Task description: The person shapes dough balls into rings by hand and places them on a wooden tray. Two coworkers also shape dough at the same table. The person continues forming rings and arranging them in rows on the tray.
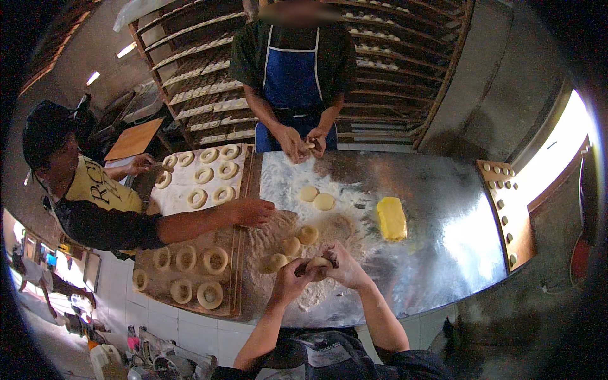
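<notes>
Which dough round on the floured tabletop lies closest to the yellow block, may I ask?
The right-hand dough round of the far pair; the others there lie farther left.

We've got 9 pale floury dough rings (pixel 216 196) on the upper wooden board (pixel 177 199) & 6 on the lower brown wooden board (pixel 157 284), i.e. 15 vis. total. On the grey metal table (pixel 443 190) we count 5 loose round cream-coloured dough discs (pixel 324 202) plus 1 yellow rectangular block (pixel 392 219). Opp. & left, we see 2 co-workers, w/ 1 blue cloth apron (pixel 290 69) & 1 yellow cloth apron (pixel 104 183).
</notes>
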